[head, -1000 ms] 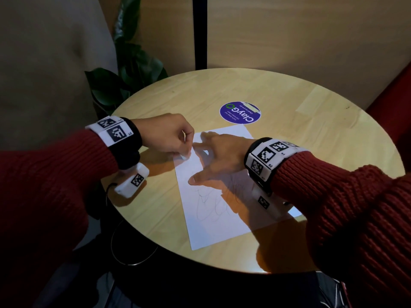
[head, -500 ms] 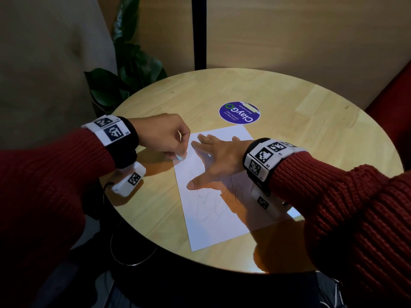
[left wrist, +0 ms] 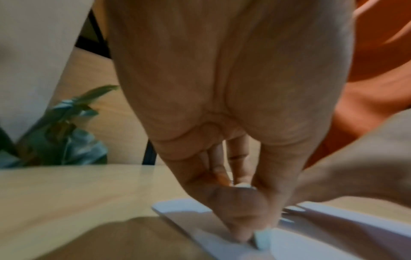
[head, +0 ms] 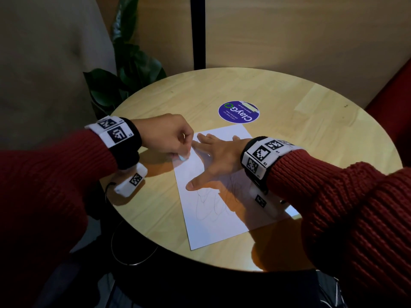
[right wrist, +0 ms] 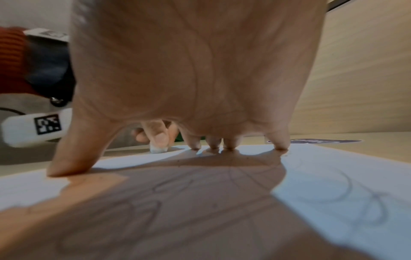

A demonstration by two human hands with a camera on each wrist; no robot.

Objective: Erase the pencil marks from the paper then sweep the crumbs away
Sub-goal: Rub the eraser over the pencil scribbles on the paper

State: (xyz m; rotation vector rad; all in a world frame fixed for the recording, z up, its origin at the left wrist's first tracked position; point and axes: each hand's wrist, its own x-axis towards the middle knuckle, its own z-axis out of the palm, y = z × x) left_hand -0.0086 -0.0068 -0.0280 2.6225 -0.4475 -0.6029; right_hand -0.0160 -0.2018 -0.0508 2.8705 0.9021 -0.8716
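1. Since a second ago, the left hand (head: 165, 136) has barely shifted along the left edge of the paper (head: 216, 221), and the right hand (head: 219, 160) has spread its fingers wider and flatter.
2. The left hand's fingers are curled, with thumb and fingertips pinching a small white eraser (head: 183, 157). In the left wrist view, the eraser (left wrist: 263, 238) pokes out below the thumb and its lower end touches the sheet.
3. The right hand holds nothing. It lies open with straight fingers, and the right wrist view shows its fingertips (right wrist: 280, 146) and thumb pressing the paper (right wrist: 333, 168) down.
4. The eraser sits at the paper's left edge, just beside the right hand's index fingertip.
5. The pencil marks (head: 213, 206) are faint looping lines on the nearer half of the sheet, partly under the right wrist and apart from the eraser.
6. The paper lies slanted on a round wooden table (head: 300, 103), with a round purple sticker (head: 239, 112) just beyond its far edge.
7. This looks like the erasing step, with much still to rub out. Whether crumbs have formed cannot be told.
8. The next move likely calls for bringing the eraser toward the loops, while the right hand keeps the sheet flat or shifts clear of the lines it covers.
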